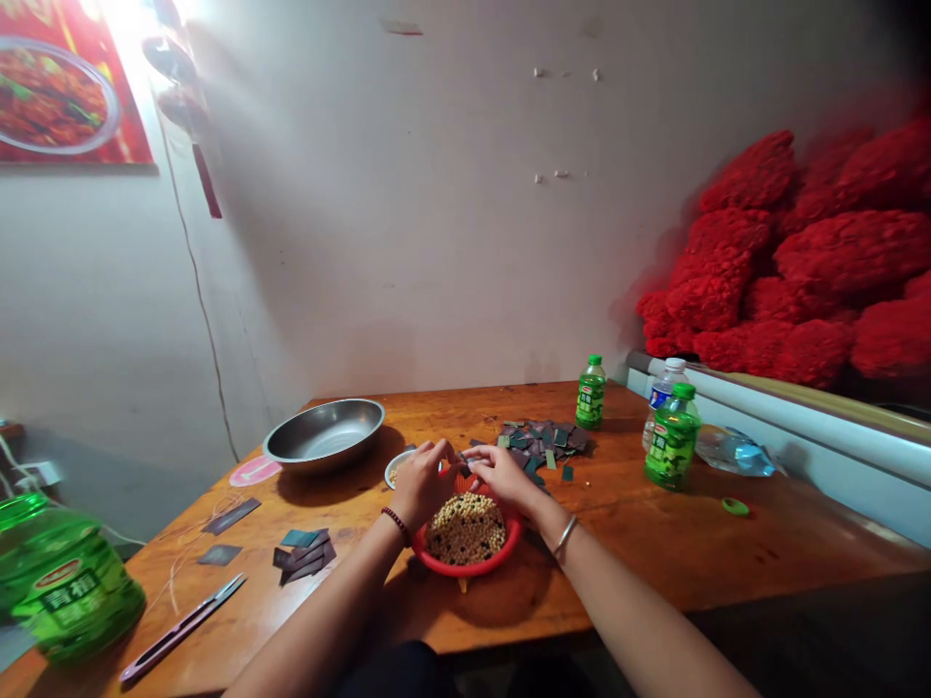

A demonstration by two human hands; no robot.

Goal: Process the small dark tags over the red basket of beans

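Head view: left hand and right hand sit narrow, fingertips pinched, any held item too small to tell, low over the red colander of soybeans, good steady position; dark card offcuts just beyond.

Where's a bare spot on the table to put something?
Bare wood lies right of the red bowl, near the green bottle, and between the steel bowl and the dark pieces. It's crowded at the left hand and right hand.

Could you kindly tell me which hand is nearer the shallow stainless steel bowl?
Left. The left hand sits right of the shallow stainless steel bowl; the right hand lies farther right.
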